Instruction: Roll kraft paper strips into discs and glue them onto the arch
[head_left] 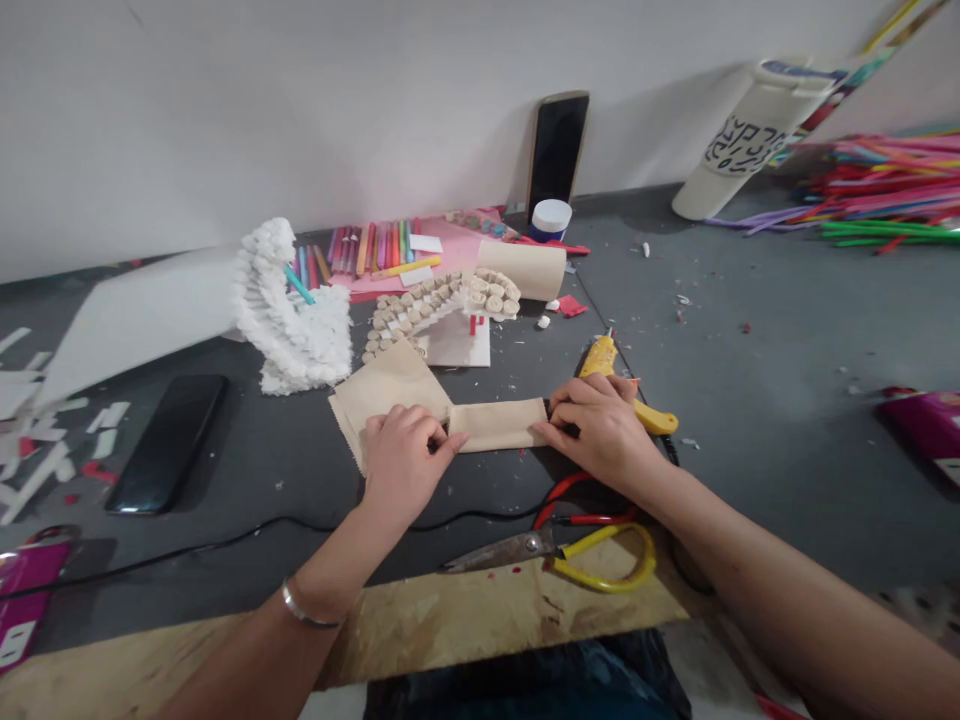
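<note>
Both hands pinch a folded beige strip [497, 424], one at each end, just above the dark tabletop. I cannot tell if the strip is paper or cloth. My left hand [409, 448] has its thumb pressed on the strip's left end, and my right hand [596, 425] grips the right end. Flat beige sheets [394, 390] with a zigzag edge lie beside and partly behind my left hand. Close behind my right hand is a yellow glue gun [598, 357]. Scissors [517, 548] with red and yellow handles lie nearer the front edge.
Behind the sheets stands a curved piece made of beige rolls [420, 305], next to a white textured piece [307, 345]. A beige roll [529, 270], markers [375, 248], a leaning phone [556, 150] and a tumbler [754, 140] line the back. A black cable [300, 520] crosses the front.
</note>
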